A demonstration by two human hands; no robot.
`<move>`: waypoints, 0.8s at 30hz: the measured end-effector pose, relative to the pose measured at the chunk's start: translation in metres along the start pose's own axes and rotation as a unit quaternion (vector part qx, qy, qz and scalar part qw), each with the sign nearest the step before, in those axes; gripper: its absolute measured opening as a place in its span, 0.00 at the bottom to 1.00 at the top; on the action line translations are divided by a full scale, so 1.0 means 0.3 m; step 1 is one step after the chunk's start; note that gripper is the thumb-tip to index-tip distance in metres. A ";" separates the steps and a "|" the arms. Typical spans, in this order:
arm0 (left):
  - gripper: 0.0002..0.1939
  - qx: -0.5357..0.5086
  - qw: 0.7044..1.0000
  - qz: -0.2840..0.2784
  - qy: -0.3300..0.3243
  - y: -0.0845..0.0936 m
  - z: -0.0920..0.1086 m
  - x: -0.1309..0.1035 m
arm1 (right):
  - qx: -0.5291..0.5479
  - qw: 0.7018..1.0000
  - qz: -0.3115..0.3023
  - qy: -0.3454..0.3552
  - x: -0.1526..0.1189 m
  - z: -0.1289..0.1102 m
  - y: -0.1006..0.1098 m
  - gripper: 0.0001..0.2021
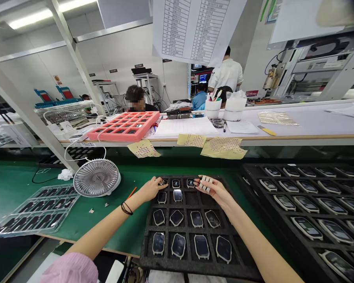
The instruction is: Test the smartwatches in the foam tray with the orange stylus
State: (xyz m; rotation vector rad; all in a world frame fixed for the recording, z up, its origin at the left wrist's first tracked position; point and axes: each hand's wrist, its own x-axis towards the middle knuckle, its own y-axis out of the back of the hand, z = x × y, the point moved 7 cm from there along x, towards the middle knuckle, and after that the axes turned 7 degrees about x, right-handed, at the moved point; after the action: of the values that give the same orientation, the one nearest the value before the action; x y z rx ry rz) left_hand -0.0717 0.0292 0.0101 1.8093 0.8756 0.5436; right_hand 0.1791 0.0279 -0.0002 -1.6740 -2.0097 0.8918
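A black foam tray [191, 230] lies in front of me, its compartments holding several smartwatches. In its far row, my left hand [151, 189] has its closed fingers on the far-left smartwatch [163, 182], partly covering the lit face. My right hand [210, 187] has white covers on its curled fingers. Its thumb and fingertips pinch the right edge of another lit smartwatch [190, 183]. Between the hands sits a third lit smartwatch [176, 183]. A watch with a pale, shiny face [177, 195] lies just below it. The watches in the nearer rows have dark faces.
A second black tray of watches [305, 204] stands at right. On the left are a white fan [97, 177] and a clear plastic tray [37, 210]. The shelf beyond carries a pink foam tray [125, 125], papers and white tubs [212, 108]. Other people are farther back.
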 end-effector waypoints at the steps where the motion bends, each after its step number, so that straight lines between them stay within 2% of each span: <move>1: 0.29 -0.001 1.000 0.001 0.001 0.012 0.000 0.011 | 0.002 1.000 0.001 0.001 -0.001 -0.002 0.000 0.18; 5: 0.29 0.001 0.999 0.012 0.034 0.056 -0.007 0.071 | 0.008 1.000 0.000 0.004 -0.004 -0.010 0.002 0.18; 11: 0.28 0.006 1.000 0.011 0.012 0.054 0.076 0.163 | 0.014 1.000 0.004 0.014 0.000 -0.030 0.017 0.18; 16: 0.31 0.012 1.000 0.001 -0.013 0.035 0.095 0.144 | 0.026 0.999 0.007 0.036 0.004 -0.062 0.035 0.18; 19: 0.31 0.010 0.999 0.006 -0.038 0.053 0.085 0.122 | 0.030 0.999 0.007 0.043 0.003 -0.077 0.037 0.18; 21: 0.29 0.008 0.999 0.015 -0.036 0.078 0.076 0.132 | 0.032 0.999 0.008 0.043 0.001 -0.082 0.037 0.18; 24: 0.28 0.003 1.000 0.019 -0.021 0.106 0.085 0.187 | 0.035 0.998 0.012 0.047 0.000 -0.089 0.040 0.18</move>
State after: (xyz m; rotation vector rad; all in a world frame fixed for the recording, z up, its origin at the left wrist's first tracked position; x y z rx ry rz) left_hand -0.0080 0.0501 0.0279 1.8388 0.8166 0.5262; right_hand 0.2051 0.0350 0.0110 -1.6722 -1.8782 0.8643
